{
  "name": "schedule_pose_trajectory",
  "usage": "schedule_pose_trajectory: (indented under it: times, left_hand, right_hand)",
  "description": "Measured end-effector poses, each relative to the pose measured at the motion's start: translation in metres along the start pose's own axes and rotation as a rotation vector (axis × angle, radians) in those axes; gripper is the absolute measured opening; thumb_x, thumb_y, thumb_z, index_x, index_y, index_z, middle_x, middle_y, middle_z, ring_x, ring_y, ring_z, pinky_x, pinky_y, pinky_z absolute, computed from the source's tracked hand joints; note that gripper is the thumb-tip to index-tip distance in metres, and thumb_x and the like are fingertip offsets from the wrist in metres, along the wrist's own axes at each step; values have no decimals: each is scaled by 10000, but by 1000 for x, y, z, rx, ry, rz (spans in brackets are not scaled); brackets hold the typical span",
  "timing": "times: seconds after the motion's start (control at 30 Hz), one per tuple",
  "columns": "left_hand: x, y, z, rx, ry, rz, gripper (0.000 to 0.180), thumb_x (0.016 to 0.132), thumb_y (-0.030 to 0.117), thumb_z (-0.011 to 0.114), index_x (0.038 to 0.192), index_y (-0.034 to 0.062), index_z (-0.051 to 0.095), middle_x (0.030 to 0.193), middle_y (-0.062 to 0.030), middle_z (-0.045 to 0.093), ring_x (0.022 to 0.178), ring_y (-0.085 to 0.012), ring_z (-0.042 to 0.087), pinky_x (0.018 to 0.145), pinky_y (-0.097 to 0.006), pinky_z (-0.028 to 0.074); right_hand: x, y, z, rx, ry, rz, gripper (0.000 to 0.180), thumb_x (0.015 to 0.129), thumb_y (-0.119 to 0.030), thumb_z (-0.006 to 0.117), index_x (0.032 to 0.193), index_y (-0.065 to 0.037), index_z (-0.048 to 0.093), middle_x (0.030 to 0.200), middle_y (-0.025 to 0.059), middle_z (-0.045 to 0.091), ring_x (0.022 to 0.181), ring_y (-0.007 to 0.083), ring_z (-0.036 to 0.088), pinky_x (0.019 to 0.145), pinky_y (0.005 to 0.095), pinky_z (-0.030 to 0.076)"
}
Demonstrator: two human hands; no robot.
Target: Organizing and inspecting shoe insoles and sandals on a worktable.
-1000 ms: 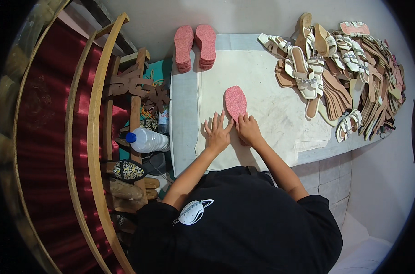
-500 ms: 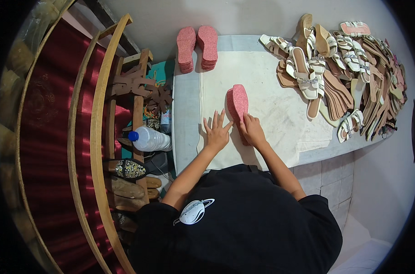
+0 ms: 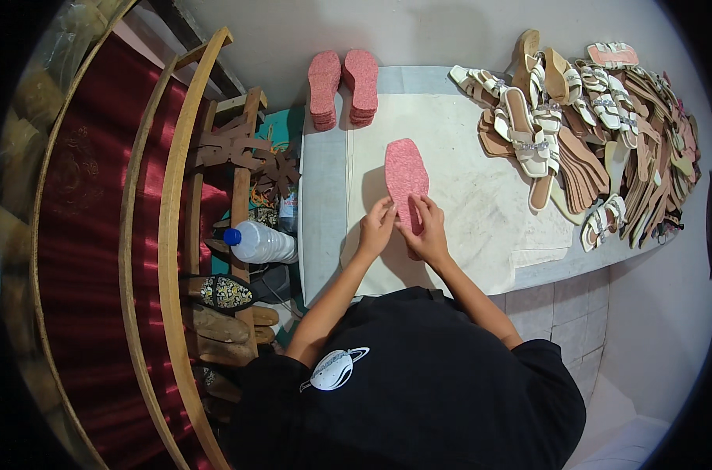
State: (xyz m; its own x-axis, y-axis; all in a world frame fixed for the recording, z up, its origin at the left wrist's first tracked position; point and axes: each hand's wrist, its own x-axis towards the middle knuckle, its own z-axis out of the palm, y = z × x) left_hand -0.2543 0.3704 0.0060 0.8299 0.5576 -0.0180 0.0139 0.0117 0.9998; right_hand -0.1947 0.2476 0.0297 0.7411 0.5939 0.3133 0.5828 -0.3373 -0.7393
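A pink speckled shoe insole is held over the middle of the table, its wide end away from me and its broad face showing. My right hand grips its narrow part, thumb on the face and fingers along the right edge. At the left edge, my left hand has its fingers curled in and fingertips pressed to the rim. Whether one insole or a thin stack is held cannot be made out. Two stacks of like pink insoles, a left stack and a right stack, stand at the far left table corner.
A cream sheet covers much of the grey table. White sandals and many tan insoles are heaped at the right. Left of the table, a wooden rack holds shoes, brown straps and a blue-capped bottle.
The insole has turned from edge-on to show its broad face. My left hand, spread before, has moved in to the insole's left edge and its fingers have closed.
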Motion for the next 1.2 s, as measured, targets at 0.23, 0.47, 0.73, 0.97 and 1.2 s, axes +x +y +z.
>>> schedule_pose_trajectory:
  times: [0.23, 0.47, 0.73, 0.97, 1.2]
  left_hand:
    - [10, 0, -26, -59, 34, 24, 275, 840, 116, 548, 1069, -28, 498, 795, -101, 647, 720, -84, 579, 639, -211, 447]
    - [3, 19, -34, -95, 42, -54, 273, 845, 124, 545, 1057, -39, 493, 795, -93, 646, 695, -82, 571, 621, -206, 434]
    - [-15, 9, -34, 40, -72, -6, 250, 838, 147, 550, 1032, -7, 520, 742, -77, 653, 663, -71, 567, 613, -215, 428]
    - [-22, -2, -45, 186, -87, 17, 252, 831, 126, 545, 1039, -12, 507, 778, -78, 647, 744, -89, 581, 688, -221, 433]
    - [-27, -2, -57, 344, -83, 21, 268, 798, 191, 567, 1038, 87, 511, 757, -89, 654, 716, -222, 623, 691, -322, 450]
  right_hand:
    - [-11, -16, -32, -215, -250, -526, 548, 744, -448, 560, 1235, -218, 474, 1397, 229, 137, 1270, 408, 149, 1006, 550, 84]
    - [-5, 15, -42, -239, -563, -731, 503, 751, -595, 447, 1199, -371, 489, 1394, 41, 271, 1301, 395, 50, 968, 616, -95]
    - [53, 28, -39, -595, -388, -679, 546, 804, -522, 403, 1298, -292, 369, 1421, 15, 206, 1309, 367, 70, 970, 623, -72]
    - [61, 7, -38, -345, -565, -796, 676, 813, -570, 366, 1358, -185, 257, 1421, 33, 199, 1320, 306, 97, 976, 621, -56]
    - [121, 28, -18, -525, -520, -825, 459, 850, -516, 338, 1292, -392, 334, 1410, -20, 234, 1311, 292, 153, 967, 633, -57]
